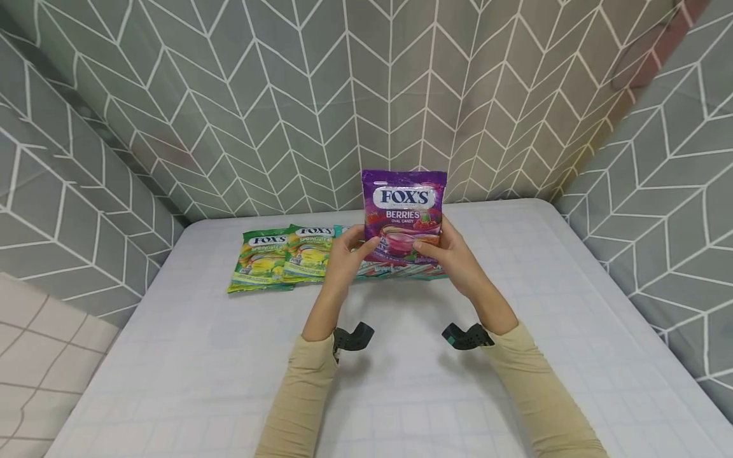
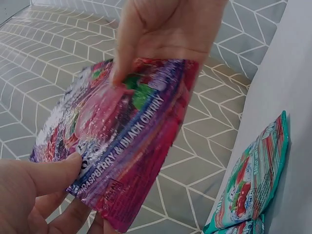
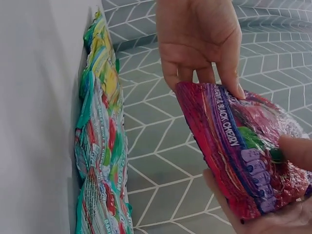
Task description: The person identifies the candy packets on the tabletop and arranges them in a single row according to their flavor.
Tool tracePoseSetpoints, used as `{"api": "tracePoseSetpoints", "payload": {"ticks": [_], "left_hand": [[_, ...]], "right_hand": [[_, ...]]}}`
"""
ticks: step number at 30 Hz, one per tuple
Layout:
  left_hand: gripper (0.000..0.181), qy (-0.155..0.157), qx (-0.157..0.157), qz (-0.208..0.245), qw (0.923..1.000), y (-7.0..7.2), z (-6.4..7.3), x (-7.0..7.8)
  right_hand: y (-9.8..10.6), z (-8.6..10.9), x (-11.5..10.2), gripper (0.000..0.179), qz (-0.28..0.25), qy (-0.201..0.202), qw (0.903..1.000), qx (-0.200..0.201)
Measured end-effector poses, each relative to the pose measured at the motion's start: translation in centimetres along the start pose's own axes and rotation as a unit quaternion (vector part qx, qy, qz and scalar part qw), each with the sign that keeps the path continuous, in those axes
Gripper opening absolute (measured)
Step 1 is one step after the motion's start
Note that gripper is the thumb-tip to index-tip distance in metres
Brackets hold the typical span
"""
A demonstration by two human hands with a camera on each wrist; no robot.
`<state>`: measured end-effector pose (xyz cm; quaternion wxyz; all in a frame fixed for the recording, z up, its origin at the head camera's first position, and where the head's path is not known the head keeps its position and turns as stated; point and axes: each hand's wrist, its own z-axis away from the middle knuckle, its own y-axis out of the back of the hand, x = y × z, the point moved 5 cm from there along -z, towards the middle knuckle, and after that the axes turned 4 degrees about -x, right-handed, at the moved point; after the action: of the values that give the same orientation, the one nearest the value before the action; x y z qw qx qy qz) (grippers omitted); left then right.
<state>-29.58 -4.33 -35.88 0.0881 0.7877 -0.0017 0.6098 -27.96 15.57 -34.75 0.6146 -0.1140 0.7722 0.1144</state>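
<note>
A purple candy bag (image 1: 403,216) marked Fox's Berries is held upright, raised over the far part of the table. My left hand (image 1: 343,254) pinches its lower left side, thumb on the front and fingers behind. At the lower right side my right hand (image 1: 455,257) does the same, and its thumb lies flat across the printed front in the right wrist view. Behind and below the purple bag lie teal striped candy bags (image 1: 380,271), partly hidden by it. In the left wrist view a teal bag (image 2: 248,185) rests on the white table, apart from the held bag.
Two green and yellow candy bags (image 1: 260,261) overlap on the left of the row, beside the teal ones. The white table (image 1: 229,381) ends at a grey curtain (image 1: 275,108) with a white zigzag pattern. Similar cloth hangs at both sides.
</note>
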Motion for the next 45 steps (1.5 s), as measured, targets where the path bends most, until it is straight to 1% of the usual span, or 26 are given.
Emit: {"api": "tracePoseSetpoints", "payload": {"ticks": [2,7,12,15,20,22,23,25,29,30,33,35,39,43,45], "left_hand": [[0.027,-0.003,-0.003,-0.003,1.0000,-0.1,0.1,0.1],[0.028,0.005,-0.014,0.000,0.9999,-0.3,0.3,0.1],[0.030,0.020,-0.013,-0.002,0.9997,-0.4,0.4,0.0],[0.031,0.023,-0.014,0.001,0.9996,-0.4,0.4,0.0],[0.031,0.017,-0.021,0.007,0.9996,-0.7,0.3,0.2],[0.032,0.012,-0.022,0.011,0.9996,-0.8,0.3,0.3],[0.032,0.012,-0.022,0.010,0.9996,-0.9,0.5,0.8],[0.032,0.013,-0.022,0.014,0.9996,-1.0,0.6,0.8],[0.033,0.035,-0.024,0.006,0.9991,-1.2,0.7,0.8],[0.033,0.041,-0.025,0.005,0.9988,-1.2,0.6,0.2],[0.033,0.056,-0.034,0.002,0.9978,-1.4,0.7,0.1],[0.033,0.061,-0.040,0.003,0.9974,-1.6,0.7,0.0],[0.034,0.069,-0.053,-0.002,0.9962,-2.0,0.8,-0.2],[0.035,0.075,-0.063,0.011,0.9951,-2.3,0.8,-0.2],[0.035,0.071,-0.065,0.020,0.9952,-2.4,0.8,-0.2]], "right_hand": [[0.0,0.2,0.1,0.060,0.020,-0.003,0.9998,0.002],[0.2,0.5,0.1,0.049,0.045,-0.028,0.9982,0.027],[0.3,0.5,-0.1,0.046,0.066,-0.049,0.9957,0.044],[0.4,0.5,-0.1,0.046,0.071,-0.055,0.9946,0.053],[0.7,0.3,0.1,0.046,0.072,-0.056,0.9930,0.075],[0.9,0.2,0.2,0.048,0.068,-0.059,0.9922,0.085],[0.9,0.2,0.3,0.050,0.066,-0.063,0.9918,0.089],[1.1,0.1,0.5,0.053,0.062,-0.072,0.9909,0.095],[1.6,-0.1,0.7,0.055,0.060,-0.081,0.9896,0.103],[1.8,-0.1,0.7,0.055,0.060,-0.079,0.9896,0.104],[2.3,0.0,0.8,0.055,0.055,-0.074,0.9899,0.108],[2.5,0.1,0.9,0.054,0.048,-0.071,0.9905,0.108],[2.8,0.2,1.1,0.053,0.052,-0.074,0.9903,0.105],[3.2,0.3,1.2,0.049,0.057,-0.078,0.9893,0.110],[3.5,0.2,1.2,0.047,0.055,-0.075,0.9891,0.114]]}}
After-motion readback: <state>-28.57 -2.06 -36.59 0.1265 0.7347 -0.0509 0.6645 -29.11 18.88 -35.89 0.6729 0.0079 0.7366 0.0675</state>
